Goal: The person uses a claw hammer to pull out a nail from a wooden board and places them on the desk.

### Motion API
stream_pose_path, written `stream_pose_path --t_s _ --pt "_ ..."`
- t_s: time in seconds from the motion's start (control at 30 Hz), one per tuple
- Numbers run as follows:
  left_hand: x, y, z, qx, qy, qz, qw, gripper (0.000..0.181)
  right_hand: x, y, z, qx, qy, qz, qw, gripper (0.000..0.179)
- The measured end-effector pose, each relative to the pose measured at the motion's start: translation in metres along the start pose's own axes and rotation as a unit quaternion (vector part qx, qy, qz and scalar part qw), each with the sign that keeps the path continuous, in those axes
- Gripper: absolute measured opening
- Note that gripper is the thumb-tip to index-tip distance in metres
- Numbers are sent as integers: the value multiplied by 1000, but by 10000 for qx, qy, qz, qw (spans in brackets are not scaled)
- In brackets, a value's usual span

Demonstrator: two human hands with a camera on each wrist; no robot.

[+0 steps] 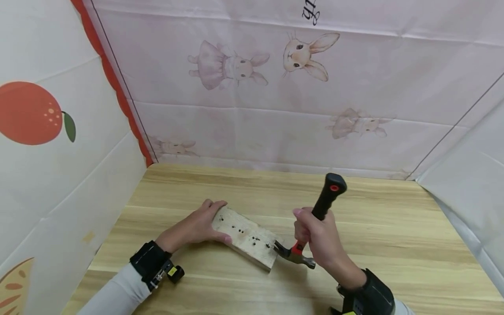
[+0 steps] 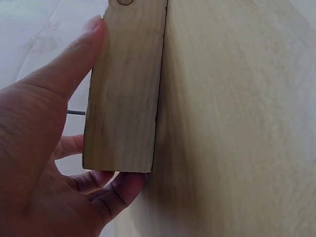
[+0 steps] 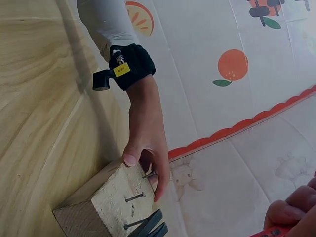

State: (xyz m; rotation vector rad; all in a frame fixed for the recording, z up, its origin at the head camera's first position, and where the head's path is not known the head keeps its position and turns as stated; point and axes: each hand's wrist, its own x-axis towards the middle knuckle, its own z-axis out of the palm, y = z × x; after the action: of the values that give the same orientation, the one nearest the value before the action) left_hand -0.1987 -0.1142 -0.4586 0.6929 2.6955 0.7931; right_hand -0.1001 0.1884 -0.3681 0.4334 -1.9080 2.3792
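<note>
Wooden block (image 1: pixel 241 239) sits on the surface (image 1: pixel 378 227), nearer its left edge than its right, well apart from the back edge; the front edge is out of my head view. Block lies at a slant, one end toward the surface's back-left corner, the other angled front-right. Left hand (image 1: pixel 202 224) grips the back-left end, thumb on the near side, fingers wrapped round the far side and end. I read that as bracing: it should stop the block sliding and leaves the opposite end free to work on.

Nails (image 3: pixel 135 197) stick out of the upper face, several of them; I can't call an exact count. Nailed face is up, presumably so they can be reached. One nail is close by the left fingers.

Right hand (image 1: pixel 320 238) holds the hammer (image 1: pixel 298 248), fingers curled round its handle (image 1: pixel 328 197), butt raised toward the back edge. Claw (image 1: pixel 282 250) is down at the block's free end, right by a nail; even from the right wrist view I can't tell if it actually grips it. Handle stood up like this should give leverage, I'd guess. Black cuffs (image 1: pixel 149 262) on both wrists, apart from the block.
</note>
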Motion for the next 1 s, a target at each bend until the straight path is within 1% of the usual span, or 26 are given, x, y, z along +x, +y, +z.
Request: stream_pose_path --t_s 0.07,0.2,0.27,0.4,0.7,1.0 --pt "0 -1 0 18 8 32 10000 115 2 0 4 -208 15 156 9997 42" --pt "1 -1 -1 47 29 91 9999 115 6 0 10 -611 183 525 9966 44" --pt "1 -2 -1 41 32 100 9999 115 7 0 12 -731 261 691 9946 45" --pt "1 -2 -1 27 36 94 9999 115 9 1 16 -850 300 882 9920 45" --pt "2 -4 2 -87 -27 59 9999 114 13 6 22 -1017 333 1094 9882 49" --pt "1 -2 0 -108 -44 56 9999 113 20 6 27 -1077 322 1071 9879 47"
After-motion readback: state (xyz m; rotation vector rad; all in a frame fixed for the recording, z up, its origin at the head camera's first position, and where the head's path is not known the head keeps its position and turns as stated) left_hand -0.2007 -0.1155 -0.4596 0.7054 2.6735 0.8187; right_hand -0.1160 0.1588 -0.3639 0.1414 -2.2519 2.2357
